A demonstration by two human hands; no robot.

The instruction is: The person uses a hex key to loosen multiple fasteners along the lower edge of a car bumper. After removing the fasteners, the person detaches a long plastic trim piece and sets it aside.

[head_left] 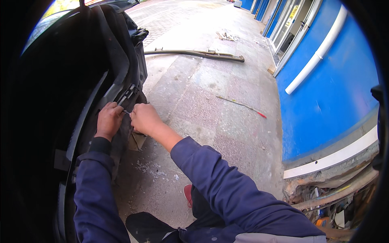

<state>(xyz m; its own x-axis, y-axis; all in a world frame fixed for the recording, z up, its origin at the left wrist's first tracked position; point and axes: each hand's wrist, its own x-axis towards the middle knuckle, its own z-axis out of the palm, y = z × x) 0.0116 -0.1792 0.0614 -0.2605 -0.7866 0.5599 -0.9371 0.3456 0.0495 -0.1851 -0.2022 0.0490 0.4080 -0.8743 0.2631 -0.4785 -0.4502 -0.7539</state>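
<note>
The right hand (142, 118) pinches a thin metal tool (127, 112) at nine o'clock, beside the dark vehicle (84, 117); the left hand (108, 120) curls nearby, its grip unclear. The vehicle's interior is too dark to read. Mixed scrap (339, 218) lies heaped at four o'clock.

Rightward passage is available to the bare right hand (144, 117) above the speckled grey paved floor (198, 107), bounded by the blue painted wall (328, 121). Leftward, the bare left hand (109, 120) and black car body (120, 60) obstruct.
</note>
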